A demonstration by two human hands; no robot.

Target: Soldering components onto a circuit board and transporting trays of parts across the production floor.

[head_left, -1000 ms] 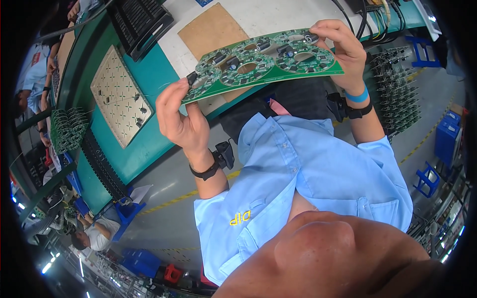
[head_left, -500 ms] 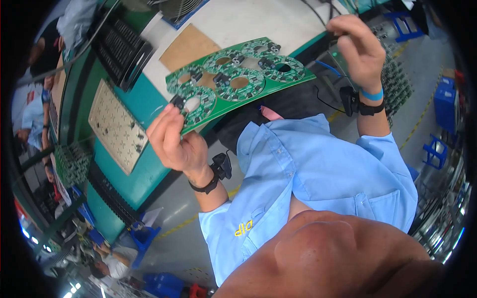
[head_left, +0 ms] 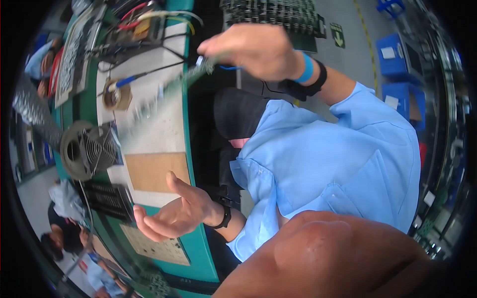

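Observation:
My right hand [head_left: 253, 52], with a light-blue band at its wrist, grips one end of a green circuit board [head_left: 161, 102]. The board is tilted nearly edge-on and smeared by motion, so its parts cannot be made out. It hangs over the white work surface of the bench [head_left: 171, 129]. My left hand [head_left: 176, 213] is apart from the board, palm turned up and fingers spread, holding nothing. It hovers near the bench's front edge, between a brown flat sheet [head_left: 158, 171] and a beige perforated plate [head_left: 156, 244].
A round fan with a wire guard [head_left: 97, 149] stands at the bench's left side. Nearby lie a blue-handled tool on a cord [head_left: 126, 81] and a tan spool [head_left: 117, 97]. A rack of boards [head_left: 271, 15] stands beyond my right hand. Blue bins [head_left: 400, 62] are at right; co-workers at lower left.
My left hand has let go of the circuit board and opened. My right hand, empty before, now grips it and has moved left. The view has turned along the bench.

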